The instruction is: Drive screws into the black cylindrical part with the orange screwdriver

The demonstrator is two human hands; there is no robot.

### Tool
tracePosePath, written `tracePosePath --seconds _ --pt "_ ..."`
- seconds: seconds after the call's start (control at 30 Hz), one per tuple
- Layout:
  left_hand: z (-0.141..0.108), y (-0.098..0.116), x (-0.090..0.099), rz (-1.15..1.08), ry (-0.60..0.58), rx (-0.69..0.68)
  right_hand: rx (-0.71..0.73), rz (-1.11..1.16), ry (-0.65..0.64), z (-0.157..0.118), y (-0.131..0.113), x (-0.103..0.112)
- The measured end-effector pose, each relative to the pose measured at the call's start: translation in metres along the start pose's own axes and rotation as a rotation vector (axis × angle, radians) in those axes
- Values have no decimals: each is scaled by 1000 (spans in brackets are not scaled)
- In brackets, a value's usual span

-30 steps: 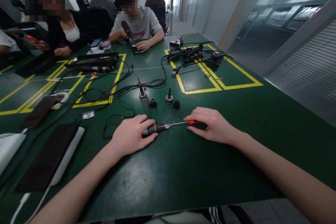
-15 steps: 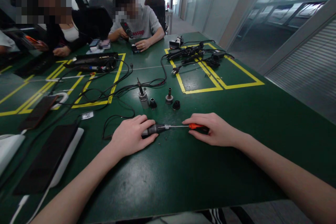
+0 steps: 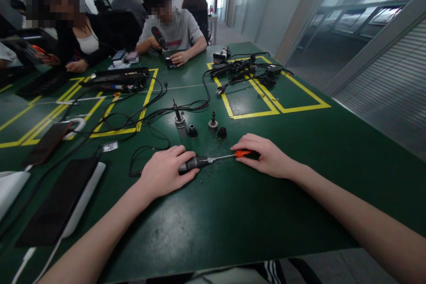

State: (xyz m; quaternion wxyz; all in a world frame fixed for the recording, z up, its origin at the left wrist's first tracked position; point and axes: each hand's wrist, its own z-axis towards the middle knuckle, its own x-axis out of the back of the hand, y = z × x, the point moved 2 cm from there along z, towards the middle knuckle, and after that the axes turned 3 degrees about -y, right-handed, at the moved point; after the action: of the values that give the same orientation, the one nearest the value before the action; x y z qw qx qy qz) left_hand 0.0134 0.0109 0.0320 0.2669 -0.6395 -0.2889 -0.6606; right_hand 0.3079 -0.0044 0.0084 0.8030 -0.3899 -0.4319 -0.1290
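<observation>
My left hand (image 3: 166,168) is closed around a dark cylindrical tool (image 3: 191,164) lying on the green table (image 3: 186,239). Its narrow end points right, and a black cord runs off behind the hand. Between its fingertips my right hand (image 3: 262,156) holds a screwdriver by the orange and black handle (image 3: 242,153). The metal shaft reaches left to the tool's narrow end. Tiny pieces, too small to identify, lie just below. Behind stand a metal part with a thin spindle (image 3: 179,120), a smaller metal part (image 3: 213,123) and two black caps (image 3: 192,131), (image 3: 222,132).
Phones and a white power bank (image 3: 84,199) lie at the left. Black cables cross the table toward a black tray (image 3: 116,77). A heap of cords (image 3: 239,71) sits in yellow tape outlines at the back. People sit across the table, one holding a black tool (image 3: 159,37).
My right hand has moved slightly left and away from me, tilting the screwdriver so its handle sits farther back. My left hand keeps its hold on the tool. The view has shifted a little.
</observation>
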Motion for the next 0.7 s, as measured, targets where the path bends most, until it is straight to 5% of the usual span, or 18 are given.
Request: tracePosePath --seconds 0.4,0.7 --pt "0 0 1 -6 -8 -1 -3 -51 109 2 -4 0" --pt "0 0 0 -2 8 -9 -40 -194 2 -1 -7 -1"
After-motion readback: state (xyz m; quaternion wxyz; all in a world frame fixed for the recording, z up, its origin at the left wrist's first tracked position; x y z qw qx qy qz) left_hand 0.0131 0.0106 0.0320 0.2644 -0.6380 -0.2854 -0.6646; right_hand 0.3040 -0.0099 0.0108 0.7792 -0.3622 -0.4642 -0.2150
